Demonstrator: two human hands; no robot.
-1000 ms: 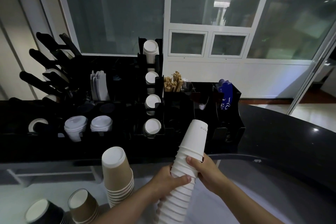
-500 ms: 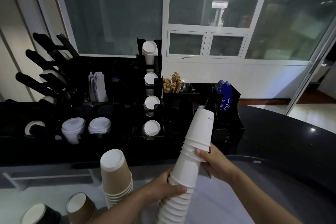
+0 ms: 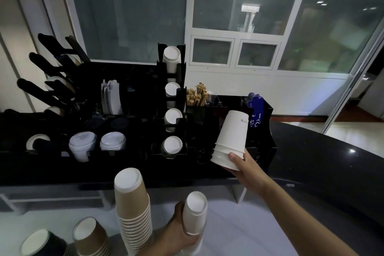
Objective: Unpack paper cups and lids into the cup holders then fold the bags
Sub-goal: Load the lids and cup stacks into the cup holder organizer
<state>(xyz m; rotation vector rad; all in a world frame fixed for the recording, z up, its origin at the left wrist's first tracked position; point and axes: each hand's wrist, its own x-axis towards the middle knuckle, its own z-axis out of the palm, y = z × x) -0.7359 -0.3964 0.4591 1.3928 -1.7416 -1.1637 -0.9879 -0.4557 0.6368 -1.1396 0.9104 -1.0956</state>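
Far to the left of the left hand (image 3: 178, 233), low in the view, stand upside-down stacks: a dark cup stack (image 3: 41, 243), a short brown stack (image 3: 91, 237), and a tall brown stack (image 3: 133, 212) just beside that hand. They look parked on the white surface (image 3: 239, 224), probably waiting their turn for the holders.

The left hand has its fingers curled round the remaining white cup stack (image 3: 194, 216), bottoms up, likely to steady it as a reserve while the other hand works.

Above and beyond it sits the black cup holder rack (image 3: 172, 110), with white cups showing in its vertical column, and lid stacks (image 3: 97, 143) further left. Up and to the right, the right hand (image 3: 241, 164) pinches the rims of a small white cup batch (image 3: 230, 141), thumb on the near side, held tilted in front of the black organiser (image 3: 261, 131). A short batch is probably easier to feed into a slot than the whole stack. The dark bench (image 3: 322, 162) curves away right of that hand. No bags can be made out.
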